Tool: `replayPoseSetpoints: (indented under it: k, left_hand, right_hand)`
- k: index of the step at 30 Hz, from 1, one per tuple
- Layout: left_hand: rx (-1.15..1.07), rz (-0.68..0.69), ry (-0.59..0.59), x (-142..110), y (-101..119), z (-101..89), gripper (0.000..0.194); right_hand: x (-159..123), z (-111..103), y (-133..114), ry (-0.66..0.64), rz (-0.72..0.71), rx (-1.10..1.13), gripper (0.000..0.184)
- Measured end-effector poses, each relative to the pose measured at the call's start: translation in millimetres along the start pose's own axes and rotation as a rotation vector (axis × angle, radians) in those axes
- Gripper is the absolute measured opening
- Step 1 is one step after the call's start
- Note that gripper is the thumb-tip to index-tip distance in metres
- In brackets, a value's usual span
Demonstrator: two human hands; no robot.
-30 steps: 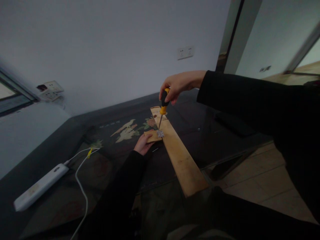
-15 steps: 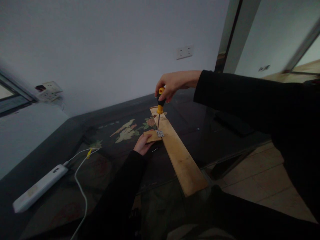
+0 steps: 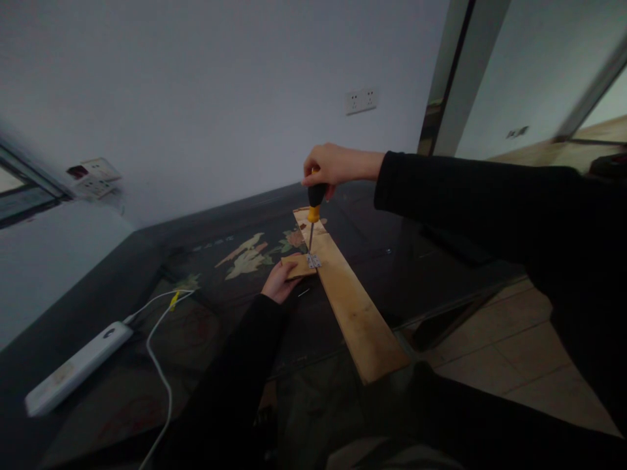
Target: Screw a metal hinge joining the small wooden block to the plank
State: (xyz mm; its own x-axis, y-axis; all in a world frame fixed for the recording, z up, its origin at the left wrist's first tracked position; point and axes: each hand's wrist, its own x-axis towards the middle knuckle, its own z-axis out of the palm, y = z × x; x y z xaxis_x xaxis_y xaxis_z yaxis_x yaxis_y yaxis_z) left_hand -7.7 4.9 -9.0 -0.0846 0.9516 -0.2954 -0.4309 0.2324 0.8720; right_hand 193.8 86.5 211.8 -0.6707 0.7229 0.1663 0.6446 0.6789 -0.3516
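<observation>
My right hand (image 3: 327, 166) is closed around the black and yellow handle of a screwdriver (image 3: 314, 213), which stands nearly upright with its tip down at a small metal hinge (image 3: 314, 261). The hinge lies across the seam between a short wooden piece (image 3: 298, 266) and a long wooden board (image 3: 356, 307). With thumb on top and fingers beneath, my left hand (image 3: 279, 282) grips the short piece from its left side. Any screw under the screwdriver's tip is too small to make out.
The dark table (image 3: 235, 228) has a bird and flower pattern. On its left lies a white power strip (image 3: 78, 370) with a white cable (image 3: 157, 356). A thin metal piece (image 3: 304, 293) lies near my left hand. Wall sockets (image 3: 361, 101) are behind the table.
My right hand has turned over the screwdriver's handle, and its wrist and forearm have dropped slightly. My left hand, the boards and the hinge have stayed in place.
</observation>
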Motion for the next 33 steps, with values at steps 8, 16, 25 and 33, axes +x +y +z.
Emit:
replayPoseSetpoints:
  k: [8,16,25,33]
  left_hand:
    - [0.008,0.000,0.007,-1.5,1.1,-0.9,0.042]
    - [0.011,-0.019,0.024,-4.4,6.6,-0.3,0.040]
    - [0.012,-0.013,0.022,-7.3,7.8,-1.6,0.036]
    - [0.010,-0.007,0.012,-6.6,7.6,-5.4,0.041]
  right_hand:
    - [-5.4,-12.8,-4.8,-0.225,0.000,0.196,0.049]
    - [-2.5,-2.5,-18.4,-0.012,0.023,-0.164,0.043]
    - [3.1,-2.2,-20.0,-0.029,0.035,-0.105,0.044]
    - [4.3,-10.5,-13.3,-0.239,0.015,0.017,0.052]
